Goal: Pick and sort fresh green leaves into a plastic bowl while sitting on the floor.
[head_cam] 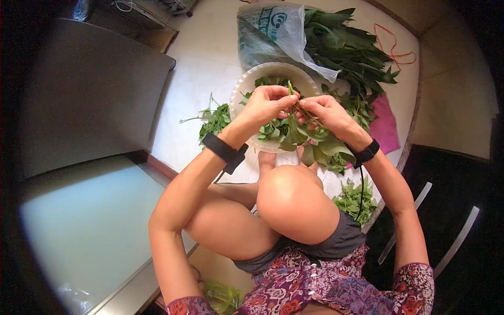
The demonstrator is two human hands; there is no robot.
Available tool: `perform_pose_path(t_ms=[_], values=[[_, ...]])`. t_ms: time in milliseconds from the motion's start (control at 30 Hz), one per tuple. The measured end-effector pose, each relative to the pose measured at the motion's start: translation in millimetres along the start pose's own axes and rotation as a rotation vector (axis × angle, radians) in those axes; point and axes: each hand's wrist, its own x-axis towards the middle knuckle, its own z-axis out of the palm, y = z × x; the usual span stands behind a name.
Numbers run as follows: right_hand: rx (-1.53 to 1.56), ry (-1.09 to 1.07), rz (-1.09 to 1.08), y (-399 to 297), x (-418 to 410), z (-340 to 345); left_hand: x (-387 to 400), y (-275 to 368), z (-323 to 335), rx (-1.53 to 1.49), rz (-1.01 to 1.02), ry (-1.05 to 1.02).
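Above a cream plastic basin (315, 84) with a notched rim, my left hand (267, 104) pinches a green stem between thumb and fingers. My right hand (327, 112) grips the same leafy sprig (295, 136) just beside it, and the fingertips of both hands almost meet. Broad leaves hang from the sprig below the right hand, over the basin's near right side. Picked green leaves (271, 132) lie inside the basin, partly hidden by my hands. Each wrist wears a black strap.
Behind the basin, a printed plastic bag (267, 39) lies by a large bunch of long dark leaves (342, 43). Greens lie on the floor at left (215, 120) and right (356, 201). A pink cloth or bag (386, 126) and an orange string (393, 47) lie at right.
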Motion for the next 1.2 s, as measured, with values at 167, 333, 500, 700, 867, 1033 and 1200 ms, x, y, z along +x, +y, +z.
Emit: perform_pose_path(t_ms=[167,333,500,700,867,1033,1200], values=[[-0.138,0.087,-0.058,-3,-1,-2,0,-9,-10,0.118,0.083,0.001],[-0.089,0.134,-0.272,3,8,5,-4,-7,-7,0.352,0.057,0.008],[-0.243,0.236,-0.373,7,13,12,-4,-7,-1,0.464,0.103,0.020],[-0.668,0.367,-0.415,-3,7,14,-5,-3,0,0.615,0.103,0.089],[-0.218,0.033,-0.330,8,17,-8,-1,-3,-12,0.327,-0.011,-0.018],[0.442,0.117,0.005,2,14,-19,0,-7,-20,0.139,-0.028,0.100],[0.740,0.218,0.003,7,17,-31,-12,8,-15,0.123,-0.236,-0.031]])
